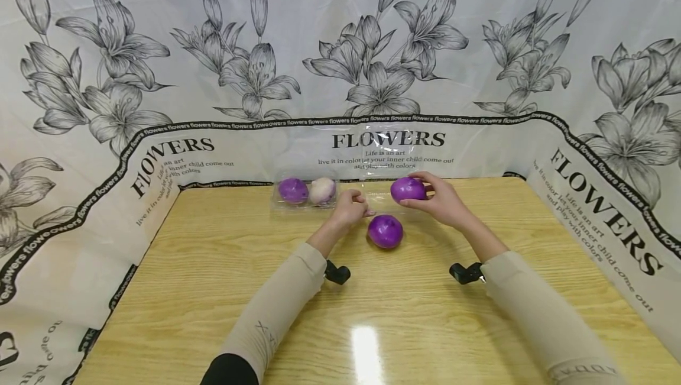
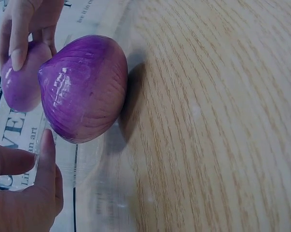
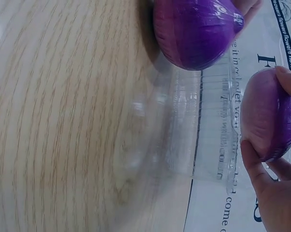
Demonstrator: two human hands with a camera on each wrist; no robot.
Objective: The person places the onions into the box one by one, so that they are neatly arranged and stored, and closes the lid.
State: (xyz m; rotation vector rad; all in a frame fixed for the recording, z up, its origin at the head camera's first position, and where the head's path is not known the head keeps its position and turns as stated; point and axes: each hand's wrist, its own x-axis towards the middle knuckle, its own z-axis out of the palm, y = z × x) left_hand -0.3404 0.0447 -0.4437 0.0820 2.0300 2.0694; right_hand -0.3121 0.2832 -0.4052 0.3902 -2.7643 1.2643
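The grip of the right hand (image 1: pixel 440 199) was curled around a glossy purple, onion-shaped object (image 1: pixel 407 190), which it held near the rim of a transparent plastic container (image 3: pixel 186 140), while the thumb and forefinger of the left hand (image 1: pixel 349 207) made a narrow pinch on this container's thin edge. A second onion-shaped object (image 1: pixel 385 232), also glossy purple, lay on the yellowish wood-grained worktop (image 1: pixel 404 314), nearer to the person's body. Left of the left hand stood another transparent plastic box (image 1: pixel 303 208), where one rounded purple piece (image 1: pixel 293 190) and one rounded white-and-purple piece (image 1: pixel 321 190) lay side by side.
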